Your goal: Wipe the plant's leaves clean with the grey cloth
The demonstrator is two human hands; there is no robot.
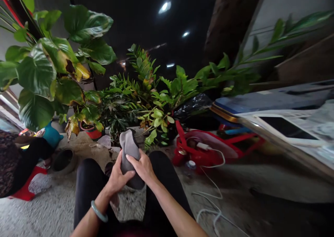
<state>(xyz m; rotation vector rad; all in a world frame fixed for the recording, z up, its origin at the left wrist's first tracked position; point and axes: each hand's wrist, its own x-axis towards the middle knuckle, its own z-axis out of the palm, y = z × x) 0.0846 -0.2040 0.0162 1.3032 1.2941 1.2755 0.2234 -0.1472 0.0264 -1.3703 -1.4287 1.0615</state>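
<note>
Between my knees I hold a soft grey slipper-shaped cloth piece (130, 146) with a dark edge and a darker lower end; its exact kind is not clear. My left hand (118, 174) grips its left side, the thumb lying across the front. From the right, my right hand (143, 165) is wrapped round it with the thumb pressed on the grey face. Fingers behind the cloth are hidden. A pale green bangle (99, 212) circles my left wrist.
At right, a red bag (216, 150) stands on the floor with a white cable (219, 212) trailing from it, beside a cluttered table (281, 132). Potted plants (156, 115) line the front. On the left, a person (15, 164) sits on a red stool (28, 185) near a round pot (64, 160).
</note>
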